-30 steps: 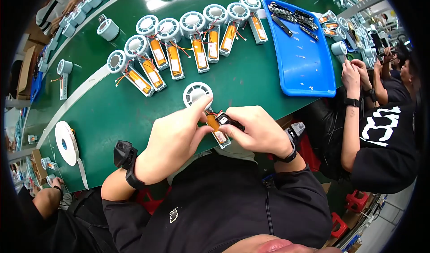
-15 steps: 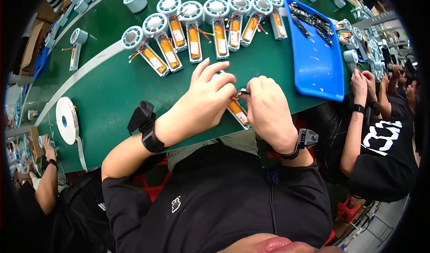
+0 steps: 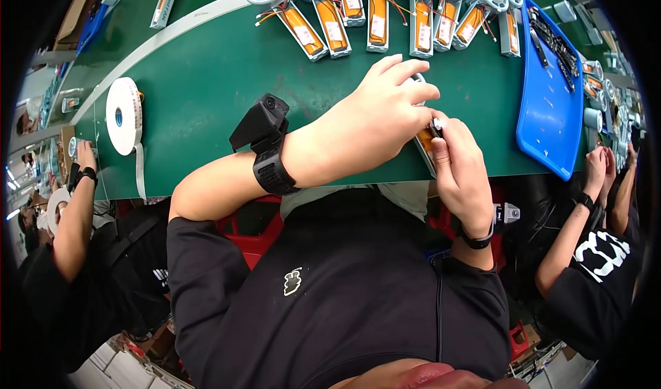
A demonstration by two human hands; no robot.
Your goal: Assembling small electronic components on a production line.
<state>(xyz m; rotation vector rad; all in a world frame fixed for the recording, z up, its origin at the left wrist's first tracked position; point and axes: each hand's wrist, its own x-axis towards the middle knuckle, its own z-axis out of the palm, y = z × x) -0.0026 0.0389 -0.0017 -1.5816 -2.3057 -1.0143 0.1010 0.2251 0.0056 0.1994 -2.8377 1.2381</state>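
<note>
Close to the table's near edge, my left hand (image 3: 392,117) is closed round a small handheld fan (image 3: 425,142) with an open handle. Some of its fingers reach out over the far end. An orange battery shows in the handle, and most of the fan head is hidden behind the hand. My right hand (image 3: 460,172) pinches a small dark piece (image 3: 436,127) with a light spot against the fan, beside the left fingertips. Whether that piece is a circuit board I cannot tell. Several pale blue fans (image 3: 377,27) with orange batteries and loose wires lie in a row beyond.
At right stands a blue tray (image 3: 549,131) with black strip-like parts (image 3: 556,48) at its far end. A white tape roll (image 3: 124,117) lies at left, its loose end over the table edge. Another fan (image 3: 164,7) lies far left. People sit at both sides.
The view has swung, so the table things appear farther right and higher. My right hand has turned, showing its thumb side, and still pinches the dark piece. The left hand keeps hold of the fan.
</note>
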